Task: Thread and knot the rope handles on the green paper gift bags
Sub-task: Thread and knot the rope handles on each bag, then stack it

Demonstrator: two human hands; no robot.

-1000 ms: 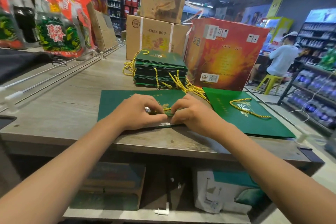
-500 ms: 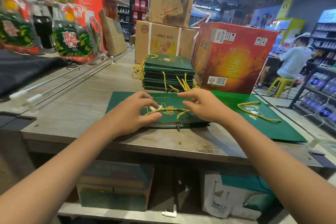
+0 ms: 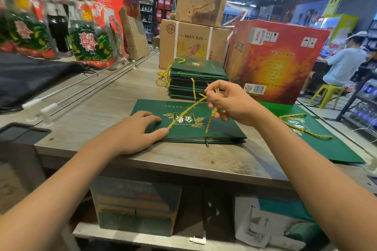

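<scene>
Green paper gift bags (image 3: 189,128) are lying flat in a low pile at the near edge of the wooden counter (image 3: 106,104), right in front of me. My left hand (image 3: 130,132) is pressing down on the top bag with fingers spread flat. My right hand (image 3: 230,102) is lifting the gold rope handle (image 3: 187,111), pinching it above the bag; one end seems to be running down beside my left fingertips. A taller stack of bags (image 3: 195,77) is sitting behind, in front of a brown carton (image 3: 191,43) reading "SHEN ROU". A red carton (image 3: 273,61) is standing to the right, another green bag (image 3: 318,140) lying flat before it. Shop shelves are filling the room beyond.
</scene>
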